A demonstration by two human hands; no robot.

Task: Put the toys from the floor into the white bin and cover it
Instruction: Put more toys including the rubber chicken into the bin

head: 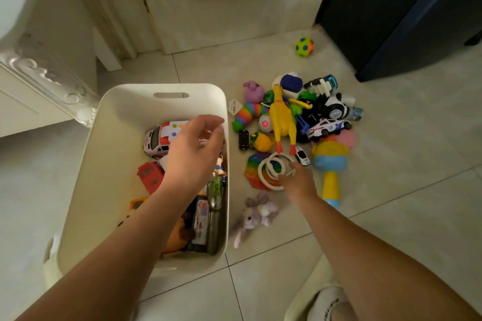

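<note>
The white bin [117, 164] stands open on the floor at the left, with a toy ambulance [159, 138], a red toy [150, 177] and several other toys inside. My left hand [195, 154] hovers over the bin with its fingers apart and nothing in it. My right hand [297, 180] reaches to the toy pile and grips white rings [273, 167] lying over a rainbow pop toy [254, 164]. A yellow rubber chicken [281, 120], a police car [328, 128], a rattle [330, 164] and a plush bunny [255, 216] lie on the floor. No lid is in view.
A green spotted ball [304, 46] sits apart near a dark blue cabinet [404, 15] at the back right. A white door [221, 2] is behind the bin, white ornate furniture [44, 73] at the left. My slippered foot [328, 305] is at the bottom right.
</note>
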